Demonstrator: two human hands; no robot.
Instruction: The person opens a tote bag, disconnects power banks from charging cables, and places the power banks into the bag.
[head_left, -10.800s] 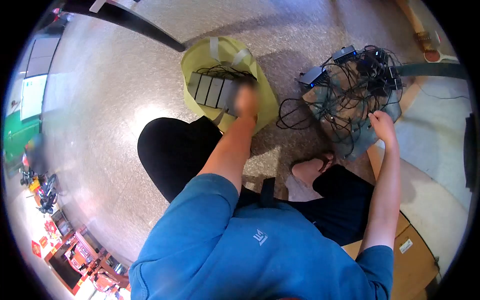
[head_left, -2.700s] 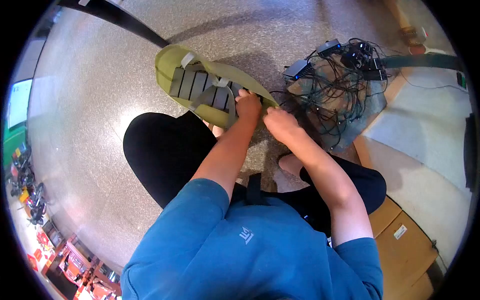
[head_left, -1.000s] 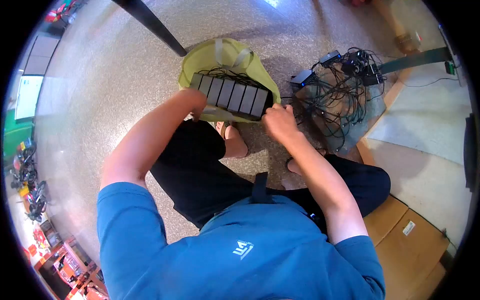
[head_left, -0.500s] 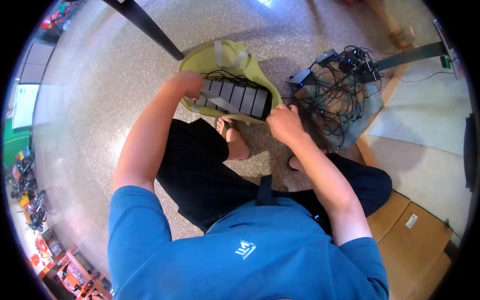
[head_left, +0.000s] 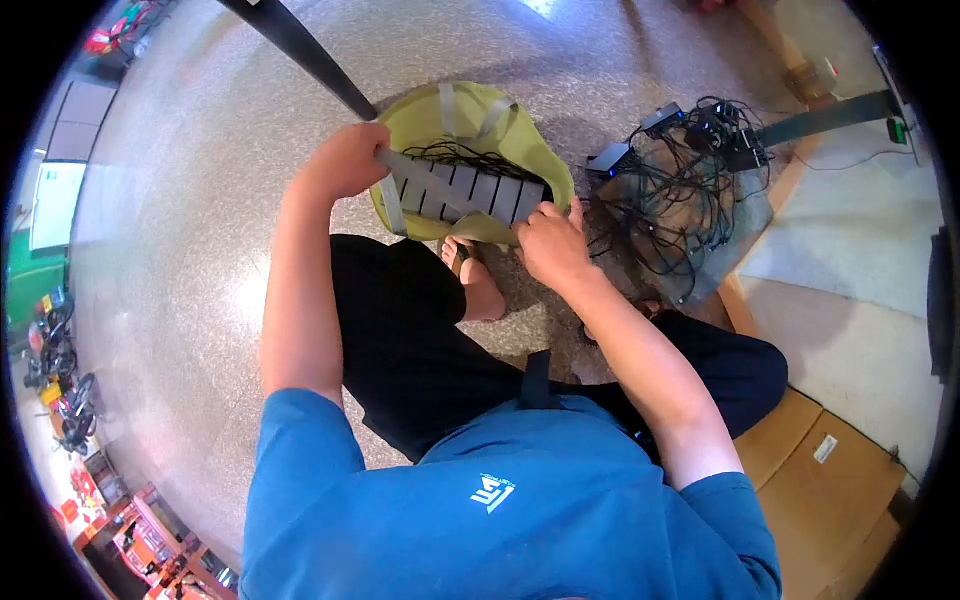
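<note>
A yellow-green bag (head_left: 552,150) with grey straps stands open on the floor at the top middle of the head view. Inside it, several grey box-shaped units (head_left: 464,186) are lined up in a row, with black cables (head_left: 470,155) bundled behind them. My left hand (head_left: 348,160) is closed on a grey strap (head_left: 430,181), which stretches slantwise across the units to the bag's near side. At the bag's near right edge, my right hand (head_left: 553,244) grips the rim, its index finger pointing outward. The bag's bottom is hidden.
A tangle of black cables (head_left: 665,215) with several power adapters (head_left: 612,160) lies to the right. A dark pole (head_left: 315,60) slants down behind the bag. Flattened cardboard (head_left: 825,490) lies at the lower right. My foot (head_left: 478,290) is close to the bag's near side.
My left hand has moved up and left, pulling the strap further over the bag's left side. My right hand has shifted slightly left and down along the rim.
</note>
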